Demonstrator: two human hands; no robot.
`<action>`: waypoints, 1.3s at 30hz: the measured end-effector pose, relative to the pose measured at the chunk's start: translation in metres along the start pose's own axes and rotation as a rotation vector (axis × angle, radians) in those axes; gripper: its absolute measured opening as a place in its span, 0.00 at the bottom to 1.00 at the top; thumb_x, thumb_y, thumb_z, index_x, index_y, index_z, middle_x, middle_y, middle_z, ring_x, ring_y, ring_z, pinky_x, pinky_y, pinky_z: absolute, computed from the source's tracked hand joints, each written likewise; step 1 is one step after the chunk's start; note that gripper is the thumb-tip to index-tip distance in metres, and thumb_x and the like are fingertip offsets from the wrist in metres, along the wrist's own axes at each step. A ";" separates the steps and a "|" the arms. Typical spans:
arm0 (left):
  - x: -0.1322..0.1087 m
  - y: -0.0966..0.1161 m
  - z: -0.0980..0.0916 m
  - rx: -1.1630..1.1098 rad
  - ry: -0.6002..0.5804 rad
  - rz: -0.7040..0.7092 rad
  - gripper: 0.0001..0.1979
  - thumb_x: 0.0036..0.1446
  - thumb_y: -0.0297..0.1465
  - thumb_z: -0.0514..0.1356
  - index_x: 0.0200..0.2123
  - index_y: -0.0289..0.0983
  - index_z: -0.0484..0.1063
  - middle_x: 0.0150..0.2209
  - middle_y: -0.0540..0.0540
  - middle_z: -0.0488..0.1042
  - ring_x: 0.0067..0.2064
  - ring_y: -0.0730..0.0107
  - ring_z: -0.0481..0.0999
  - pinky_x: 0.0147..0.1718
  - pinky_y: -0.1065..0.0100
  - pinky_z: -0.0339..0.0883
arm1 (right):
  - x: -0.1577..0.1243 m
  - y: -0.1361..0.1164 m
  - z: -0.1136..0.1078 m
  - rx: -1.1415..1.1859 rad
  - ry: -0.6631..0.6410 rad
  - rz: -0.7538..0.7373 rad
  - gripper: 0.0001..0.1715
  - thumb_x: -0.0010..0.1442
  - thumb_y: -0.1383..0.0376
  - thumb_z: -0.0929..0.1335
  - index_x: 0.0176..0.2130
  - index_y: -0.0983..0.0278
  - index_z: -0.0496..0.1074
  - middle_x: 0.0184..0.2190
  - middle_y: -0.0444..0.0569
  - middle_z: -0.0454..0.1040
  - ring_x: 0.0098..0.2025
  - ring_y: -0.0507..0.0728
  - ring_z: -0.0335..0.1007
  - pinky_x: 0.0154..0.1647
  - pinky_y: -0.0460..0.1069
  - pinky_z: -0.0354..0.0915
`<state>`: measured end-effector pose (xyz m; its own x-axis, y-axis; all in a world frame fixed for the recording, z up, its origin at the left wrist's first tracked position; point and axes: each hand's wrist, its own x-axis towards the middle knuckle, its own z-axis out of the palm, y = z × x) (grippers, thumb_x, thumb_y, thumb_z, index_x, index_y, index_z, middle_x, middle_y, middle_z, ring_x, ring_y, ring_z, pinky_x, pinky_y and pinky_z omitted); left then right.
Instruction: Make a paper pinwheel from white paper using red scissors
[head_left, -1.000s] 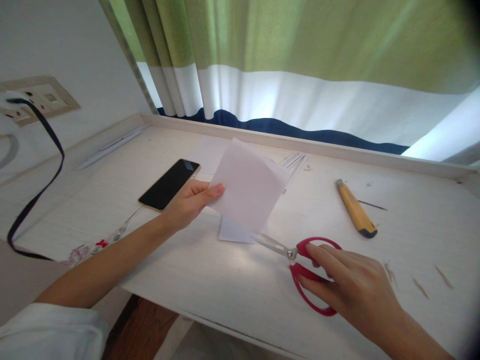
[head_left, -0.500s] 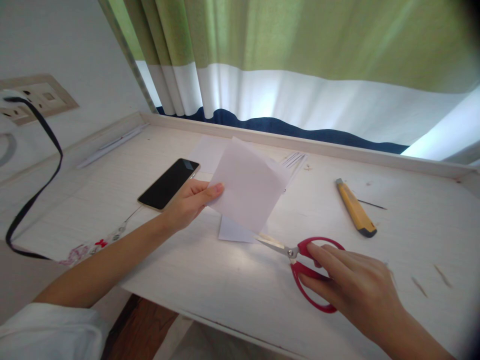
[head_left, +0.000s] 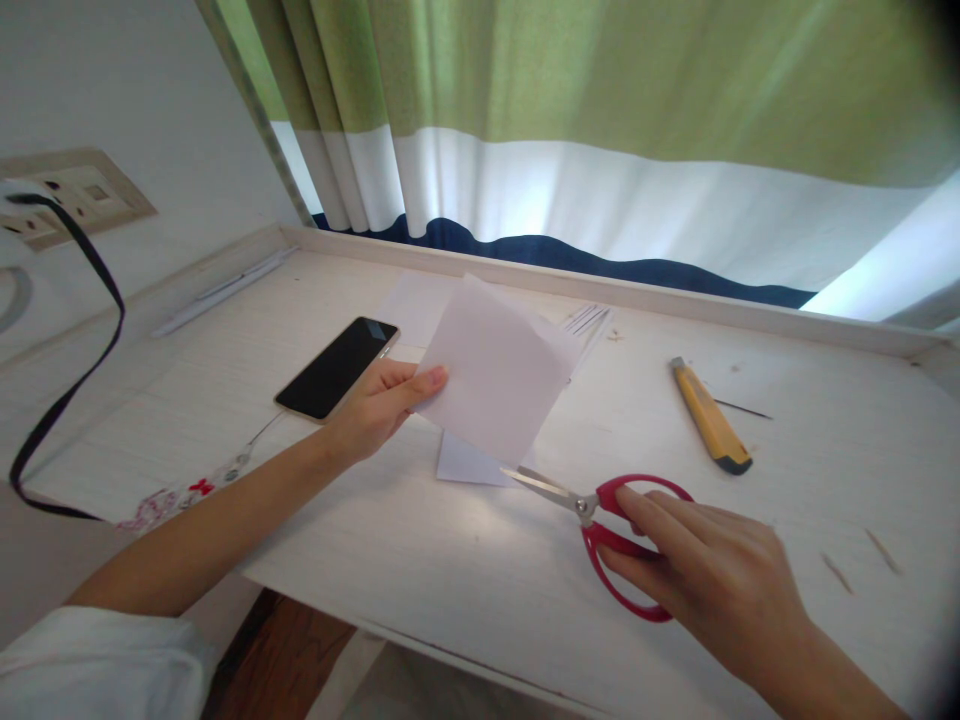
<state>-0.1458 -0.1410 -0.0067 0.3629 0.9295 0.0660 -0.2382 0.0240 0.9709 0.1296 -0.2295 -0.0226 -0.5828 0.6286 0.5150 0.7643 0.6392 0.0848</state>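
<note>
My left hand (head_left: pixel 382 400) pinches the left edge of a white sheet of paper (head_left: pixel 499 370) and holds it up, tilted, above the pale wooden desk (head_left: pixel 420 560). My right hand (head_left: pixel 712 575) has its fingers through the red handles of a pair of scissors (head_left: pixel 600 515). The steel blades point left, almost closed, with their tips at the lower corner of the sheet. A smaller white paper piece (head_left: pixel 465 462) lies flat on the desk under the held sheet.
A black phone (head_left: pixel 337 367) with a patterned strap lies left of my left hand. A yellow utility knife (head_left: pixel 710 416) lies to the right. A pen (head_left: pixel 225 290) rests by the left wall, near a socket (head_left: pixel 71 195) with a black cable. Curtains hang behind.
The scissor blades opened slightly half a second ago and are nearly closed again. My right hand with the scissors has edged a little left. The held sheet has barely moved.
</note>
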 end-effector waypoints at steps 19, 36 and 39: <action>-0.001 0.000 0.001 0.000 0.027 -0.005 0.09 0.45 0.35 0.62 0.20 0.35 0.75 0.17 0.52 0.72 0.23 0.78 0.70 0.24 0.78 0.62 | -0.003 0.000 0.000 -0.008 0.007 0.017 0.14 0.58 0.58 0.61 0.37 0.67 0.65 0.24 0.47 0.74 0.21 0.51 0.66 0.22 0.45 0.55; 0.002 -0.005 -0.007 0.109 -0.025 -0.080 0.14 0.48 0.39 0.59 0.20 0.34 0.74 0.20 0.51 0.72 0.25 0.77 0.70 0.25 0.76 0.60 | 0.003 0.013 0.007 -0.052 0.061 0.020 0.16 0.60 0.58 0.58 0.34 0.66 0.66 0.24 0.47 0.74 0.19 0.50 0.66 0.21 0.45 0.55; 0.003 -0.007 -0.006 0.126 -0.021 -0.085 0.14 0.48 0.39 0.60 0.20 0.34 0.74 0.19 0.50 0.72 0.27 0.74 0.70 0.27 0.75 0.61 | 0.002 0.015 0.010 -0.055 0.037 0.053 0.16 0.59 0.58 0.58 0.34 0.65 0.67 0.24 0.47 0.74 0.19 0.51 0.67 0.21 0.46 0.55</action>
<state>-0.1483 -0.1358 -0.0144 0.3962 0.9180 -0.0139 -0.0918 0.0547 0.9943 0.1370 -0.2141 -0.0290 -0.5310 0.6437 0.5511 0.8086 0.5793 0.1024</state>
